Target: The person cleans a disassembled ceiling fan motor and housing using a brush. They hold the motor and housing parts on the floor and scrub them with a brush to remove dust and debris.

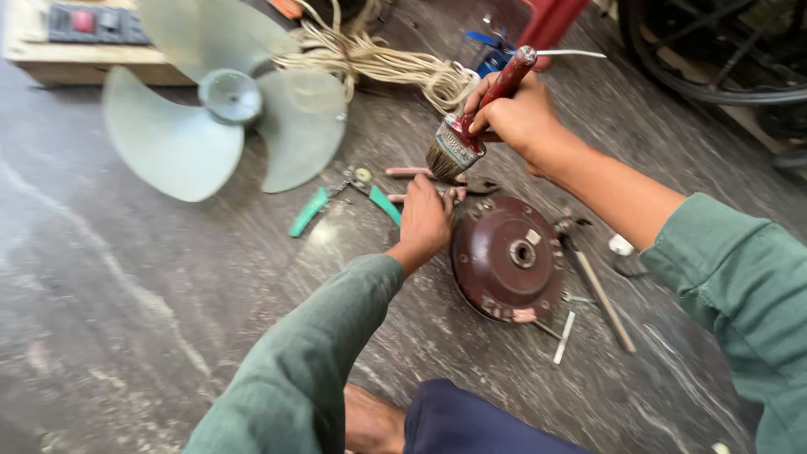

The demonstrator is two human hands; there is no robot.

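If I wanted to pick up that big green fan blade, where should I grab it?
Probably by the round hub in the middle of the fan blade, coming straight down from above. It lies flat on the floor, so the hub stands up thick and easy to pinch, while the three wide paddles look thin and bendy.
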